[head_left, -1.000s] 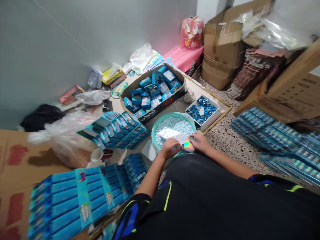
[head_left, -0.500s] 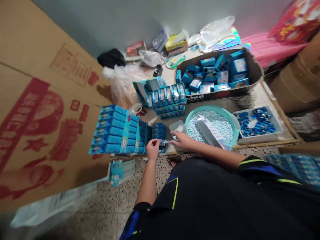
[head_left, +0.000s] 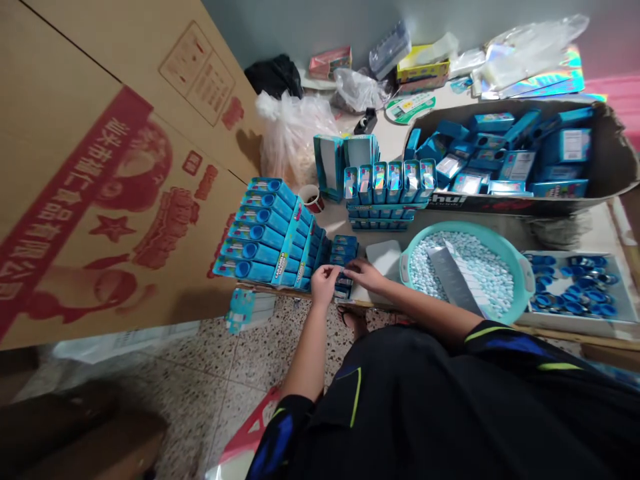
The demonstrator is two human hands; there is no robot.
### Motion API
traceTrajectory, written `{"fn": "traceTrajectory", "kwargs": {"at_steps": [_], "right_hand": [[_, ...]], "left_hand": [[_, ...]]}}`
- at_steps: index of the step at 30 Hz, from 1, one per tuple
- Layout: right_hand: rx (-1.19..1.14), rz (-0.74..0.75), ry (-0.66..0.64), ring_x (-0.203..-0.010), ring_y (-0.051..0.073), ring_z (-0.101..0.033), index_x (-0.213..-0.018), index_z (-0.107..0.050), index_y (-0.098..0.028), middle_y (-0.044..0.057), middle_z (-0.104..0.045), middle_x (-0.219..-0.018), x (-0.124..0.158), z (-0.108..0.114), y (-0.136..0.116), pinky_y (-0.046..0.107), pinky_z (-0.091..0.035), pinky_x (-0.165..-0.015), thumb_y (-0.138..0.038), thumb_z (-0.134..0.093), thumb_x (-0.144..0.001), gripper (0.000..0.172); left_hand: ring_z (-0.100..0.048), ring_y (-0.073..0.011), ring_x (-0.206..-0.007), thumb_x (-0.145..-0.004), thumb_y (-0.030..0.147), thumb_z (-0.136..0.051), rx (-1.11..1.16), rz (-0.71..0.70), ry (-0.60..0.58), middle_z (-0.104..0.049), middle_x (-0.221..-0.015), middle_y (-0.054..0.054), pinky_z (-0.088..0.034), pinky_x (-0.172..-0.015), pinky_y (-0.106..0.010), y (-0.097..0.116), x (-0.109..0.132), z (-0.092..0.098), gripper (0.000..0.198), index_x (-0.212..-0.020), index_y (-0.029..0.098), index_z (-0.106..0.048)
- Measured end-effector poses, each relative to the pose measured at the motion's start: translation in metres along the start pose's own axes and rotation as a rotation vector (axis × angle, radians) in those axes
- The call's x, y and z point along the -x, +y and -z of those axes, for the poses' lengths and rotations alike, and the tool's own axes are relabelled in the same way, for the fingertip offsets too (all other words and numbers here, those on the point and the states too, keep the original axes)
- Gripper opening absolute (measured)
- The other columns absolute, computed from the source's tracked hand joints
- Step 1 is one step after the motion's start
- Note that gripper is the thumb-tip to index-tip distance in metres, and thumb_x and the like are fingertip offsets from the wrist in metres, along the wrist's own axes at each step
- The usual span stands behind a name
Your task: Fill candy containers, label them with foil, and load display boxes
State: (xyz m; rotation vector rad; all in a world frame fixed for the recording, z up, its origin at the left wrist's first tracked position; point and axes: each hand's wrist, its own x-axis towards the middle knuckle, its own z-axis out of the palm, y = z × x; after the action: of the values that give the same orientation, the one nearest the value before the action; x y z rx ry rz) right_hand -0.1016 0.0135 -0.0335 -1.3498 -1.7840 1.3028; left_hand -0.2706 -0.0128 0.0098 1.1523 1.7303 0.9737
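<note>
My left hand (head_left: 325, 283) is closed, fingertips pinched together, at the front edge of the table. Beside it, my right hand (head_left: 366, 275) is closed too, its fingertips almost meeting the left ones. Whatever lies between the fingertips is too small to make out. Both hands are in front of a small stack of blue boxes (head_left: 345, 247). Taller rows of blue boxes (head_left: 260, 233) stand to the left. A turquoise basin (head_left: 406, 267) of small pale pieces, with a silvery folded strip (head_left: 456, 280) lying on them, is right of my right hand.
Behind stand upright blue packets (head_left: 390, 183), a paper cup (head_left: 311, 199) and a plastic bag (head_left: 295, 127). An open carton (head_left: 530, 203) of blue boxes is at the back right, a tray (head_left: 623, 293) of blue rings at the right. A large cardboard box (head_left: 115, 200) fills the left.
The view has shifted, so the table's contents appear farther right. My right hand has come closer to my left and its fingers have closed. The shiny strip between the hands no longer shows.
</note>
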Motion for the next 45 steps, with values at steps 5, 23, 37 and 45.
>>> {"fn": "traceTrajectory", "kwargs": {"at_steps": [5, 23, 37, 45], "right_hand": [[0.019, -0.045, -0.034, -0.082, 0.017, -0.060, -0.078, -0.069, -0.019, 0.003, -0.065, -0.081, -0.002, 0.002, 0.010, 0.027, -0.046, -0.075, -0.032, -0.062, -0.092, 0.021], [0.050, -0.378, -0.254, -0.047, 0.009, -0.047, -0.067, -0.057, -0.015, -0.006, -0.050, -0.055, 0.012, 0.005, 0.001, 0.023, -0.040, -0.050, -0.048, -0.053, -0.103, 0.049], [0.351, -0.057, 0.554, -0.094, 0.023, -0.059, -0.098, -0.070, -0.017, 0.010, -0.064, -0.099, 0.208, 0.190, 0.001, 0.035, -0.048, -0.088, -0.022, -0.056, -0.097, 0.015], [0.277, -0.744, 0.747, -0.102, 0.027, -0.062, -0.124, -0.060, -0.017, 0.012, -0.063, -0.117, 0.274, 0.181, 0.040, 0.037, -0.050, -0.088, -0.047, -0.078, -0.083, 0.054]], "left_hand": [[-0.068, -0.0211, -0.070, -0.082, 0.048, -0.068, -0.134, 0.011, 0.024, -0.072, -0.076, -0.008, -0.056, -0.068, -0.033, -0.008, -0.006, -0.004, 0.031, -0.082, 0.017, -0.069], [-0.070, -0.0325, -0.096, -0.081, 0.028, -0.064, -0.439, -0.092, 0.248, -0.072, -0.102, -0.017, -0.056, -0.086, -0.046, -0.032, -0.021, -0.014, 0.026, -0.105, 0.018, -0.062], [-0.066, -0.0241, -0.111, -0.091, 0.027, -0.056, -0.393, -1.014, -0.380, -0.072, -0.104, -0.011, -0.041, -0.113, -0.048, 0.061, 0.002, -0.136, 0.013, -0.097, 0.019, -0.065], [-0.043, -0.0453, -0.137, -0.078, 0.039, -0.063, -0.890, -0.639, -0.092, -0.046, -0.147, -0.022, -0.036, -0.111, -0.067, 0.054, -0.022, -0.116, 0.059, -0.133, 0.019, -0.053]]}}
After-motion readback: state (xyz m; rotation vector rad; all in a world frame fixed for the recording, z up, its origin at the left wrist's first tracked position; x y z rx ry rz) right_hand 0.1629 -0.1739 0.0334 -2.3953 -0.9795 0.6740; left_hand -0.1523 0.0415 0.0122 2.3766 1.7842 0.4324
